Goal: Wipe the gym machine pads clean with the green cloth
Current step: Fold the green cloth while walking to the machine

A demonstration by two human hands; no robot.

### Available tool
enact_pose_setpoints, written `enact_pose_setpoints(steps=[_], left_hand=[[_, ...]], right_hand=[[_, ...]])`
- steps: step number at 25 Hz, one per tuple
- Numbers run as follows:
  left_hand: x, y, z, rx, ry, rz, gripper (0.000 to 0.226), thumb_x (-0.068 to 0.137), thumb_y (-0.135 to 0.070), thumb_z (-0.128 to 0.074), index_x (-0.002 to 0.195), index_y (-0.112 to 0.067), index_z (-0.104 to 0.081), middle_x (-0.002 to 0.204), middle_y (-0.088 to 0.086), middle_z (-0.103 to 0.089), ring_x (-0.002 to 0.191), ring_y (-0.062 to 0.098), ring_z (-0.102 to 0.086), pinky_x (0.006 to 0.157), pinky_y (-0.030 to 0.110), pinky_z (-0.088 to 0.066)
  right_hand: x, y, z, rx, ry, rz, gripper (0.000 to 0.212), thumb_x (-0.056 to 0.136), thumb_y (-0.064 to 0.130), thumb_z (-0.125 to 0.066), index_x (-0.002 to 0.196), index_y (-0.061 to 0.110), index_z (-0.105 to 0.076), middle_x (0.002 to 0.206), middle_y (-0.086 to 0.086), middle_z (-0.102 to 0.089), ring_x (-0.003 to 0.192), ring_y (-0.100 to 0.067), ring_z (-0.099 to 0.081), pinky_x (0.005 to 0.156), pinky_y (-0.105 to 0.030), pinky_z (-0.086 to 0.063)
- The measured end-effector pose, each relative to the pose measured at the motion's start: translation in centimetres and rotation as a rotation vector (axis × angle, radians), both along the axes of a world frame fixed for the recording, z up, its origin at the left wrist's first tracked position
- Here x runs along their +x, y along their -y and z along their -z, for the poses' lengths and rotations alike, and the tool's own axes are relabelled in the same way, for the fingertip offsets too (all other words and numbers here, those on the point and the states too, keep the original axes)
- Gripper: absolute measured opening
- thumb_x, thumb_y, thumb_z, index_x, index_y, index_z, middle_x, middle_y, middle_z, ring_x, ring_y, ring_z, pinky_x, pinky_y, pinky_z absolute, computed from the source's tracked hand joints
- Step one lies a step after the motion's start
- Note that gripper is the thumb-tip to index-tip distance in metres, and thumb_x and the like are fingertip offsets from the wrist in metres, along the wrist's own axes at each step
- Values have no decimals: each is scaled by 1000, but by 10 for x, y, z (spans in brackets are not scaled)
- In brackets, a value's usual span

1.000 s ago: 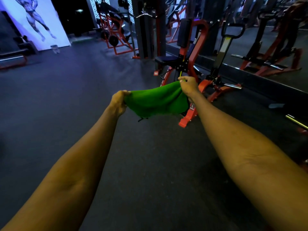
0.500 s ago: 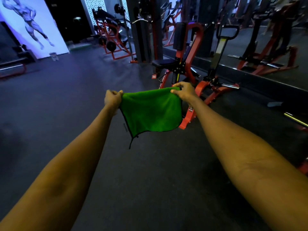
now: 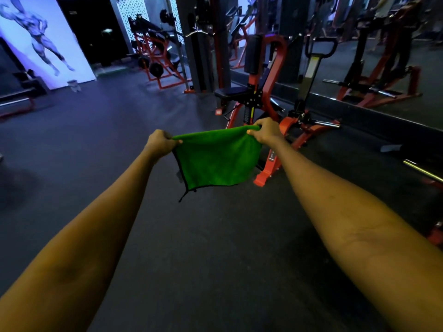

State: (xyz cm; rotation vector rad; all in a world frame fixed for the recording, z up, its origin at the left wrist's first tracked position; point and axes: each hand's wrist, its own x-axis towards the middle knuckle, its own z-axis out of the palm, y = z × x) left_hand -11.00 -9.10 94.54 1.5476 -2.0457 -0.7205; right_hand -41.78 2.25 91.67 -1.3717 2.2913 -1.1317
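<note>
A green cloth (image 3: 217, 158) with a dark hem hangs spread out in front of me, held by its top edge. My left hand (image 3: 160, 141) pinches its top left corner and my right hand (image 3: 266, 130) grips its top right corner. Both arms are stretched forward. Just beyond the cloth stands a red-framed gym machine (image 3: 268, 97) with a black seat pad (image 3: 231, 92) and an upright black back pad (image 3: 253, 53). The cloth hides part of the machine's base.
Dark rubber floor (image 3: 196, 248) lies under and around me. More red machines stand at the back (image 3: 155, 61) and at the right by a mirrored wall (image 3: 378, 87). A lit wall poster (image 3: 45, 41) is far left, with a bench (image 3: 16, 101) below it.
The cloth went from bunched between my hands to hanging open and flat. My hands moved apart and the view drew nearer to the red machine.
</note>
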Motion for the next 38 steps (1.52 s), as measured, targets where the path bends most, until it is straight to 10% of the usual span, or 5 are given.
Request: enact_pose_setpoints(steps=[11,19,24,28,38], left_hand=[[-50,-34,-6,69,-322,0,20,82,-30,-75,76,-12,-70,84,13,-72,71,25,-70,67,40,-63],[-59,-56,-34,349,-562,254,65,77,-65,-71,116,-14,-71,105,1,-76,95,17,-72,78,34,-58],[-54,-48,-31,281,-553,209,30,90,1,-62,119,-8,-64,89,4,-67,80,16,-64,70,30,-51],[-44,-42,-29,341,-607,259,30,90,8,-55,114,-9,-58,92,6,-65,83,20,-61,68,31,-51],[-21,-57,9,639,-491,454,41,85,-2,-70,126,-6,-63,126,12,-68,112,26,-68,90,37,-59]], right_hand=[[71,12,-44,46,-30,-57,36,91,34,-66,109,3,-72,117,-22,-69,113,-36,-63,83,-34,-48],[108,11,-69,-121,695,-266,24,97,8,-44,104,-7,-61,97,-20,-63,77,-29,-67,61,-32,-61],[91,9,-50,-108,212,-280,35,85,-10,-59,116,2,-68,114,-17,-67,94,-22,-66,63,-12,-49],[69,8,-27,-46,110,-286,87,76,20,-88,149,10,-41,149,-21,-43,134,-30,-47,108,-35,-42],[78,10,-45,-90,261,-417,27,81,6,-78,90,21,-57,86,-1,-64,78,-14,-62,69,-28,-52]])
